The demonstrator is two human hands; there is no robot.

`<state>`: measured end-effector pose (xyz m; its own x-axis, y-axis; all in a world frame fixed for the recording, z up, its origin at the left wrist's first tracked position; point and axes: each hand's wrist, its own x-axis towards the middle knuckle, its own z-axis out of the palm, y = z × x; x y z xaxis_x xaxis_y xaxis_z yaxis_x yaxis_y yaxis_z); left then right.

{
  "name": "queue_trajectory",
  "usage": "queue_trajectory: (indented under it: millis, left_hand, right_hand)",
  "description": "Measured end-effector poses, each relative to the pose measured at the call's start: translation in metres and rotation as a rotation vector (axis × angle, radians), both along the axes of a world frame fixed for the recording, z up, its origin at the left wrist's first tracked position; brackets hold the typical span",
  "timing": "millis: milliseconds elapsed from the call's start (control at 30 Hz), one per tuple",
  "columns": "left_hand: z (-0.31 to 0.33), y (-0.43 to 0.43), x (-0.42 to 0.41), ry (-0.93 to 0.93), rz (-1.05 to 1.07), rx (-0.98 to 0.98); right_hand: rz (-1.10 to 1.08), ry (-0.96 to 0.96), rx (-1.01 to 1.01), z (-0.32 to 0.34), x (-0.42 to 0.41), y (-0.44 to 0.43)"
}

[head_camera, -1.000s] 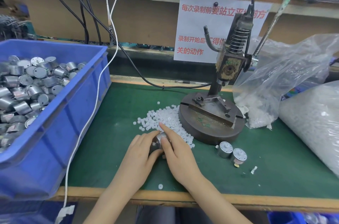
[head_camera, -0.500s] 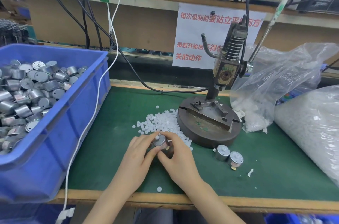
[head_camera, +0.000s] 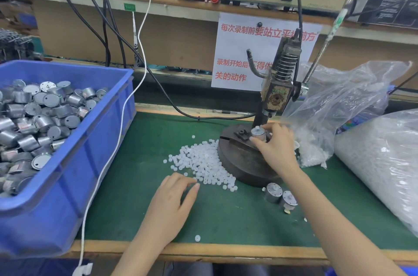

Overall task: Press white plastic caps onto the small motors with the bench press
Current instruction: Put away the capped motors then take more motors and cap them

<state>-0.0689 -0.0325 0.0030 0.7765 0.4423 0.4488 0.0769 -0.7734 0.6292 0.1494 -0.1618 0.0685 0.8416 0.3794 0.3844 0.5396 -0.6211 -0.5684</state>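
Small motor [head_camera: 257, 133]: being set upright on the round base [head_camera: 239, 160] of the bench press [head_camera: 278, 85], right of centre in the frame, just under the ram, with a white cap [head_camera: 257, 128] sitting on top. Having been carried up there from lower centre beside the cap pile [head_camera: 201, 160], where being worked in both hands half a second ago. By the look of it, hand-fitting done and pressing coming next.

Right hand [head_camera: 277, 146]: curling thumb and fingers round the motor's sides, steadying it, not yet reaching for the lever.

Left hand [head_camera: 174, 198]: having let go, lying loosely spread on the green bench [head_camera: 226, 219] at lower centre, fingertips at the near edge of the cap pile, seemingly holding nothing.

Two more motors [head_camera: 280, 196]: lying on the bench just below the base.
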Motion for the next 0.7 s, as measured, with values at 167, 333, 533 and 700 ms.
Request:
queue_trajectory:
  millis: [167, 333, 533, 700]
  left_hand:
    - [-0.001, 0.001, 0.0, 0.017, -0.011, 0.013]
    - [-0.002, 0.0, 0.0, 0.038, -0.029, 0.032]
    - [-0.004, 0.001, 0.002, 0.052, -0.045, 0.049]
    - [-0.004, 0.003, 0.004, 0.066, -0.044, 0.057]
  right_hand:
    - [-0.108, -0.018, -0.093, -0.011, 0.012, -0.003]
    - [-0.131, 0.002, -0.148, -0.01, 0.017, 0.006]
    - [0.036, 0.256, -0.152, 0.006, 0.025, -0.005]
    - [0.053, 0.496, 0.377, 0.056, 0.043, -0.032]
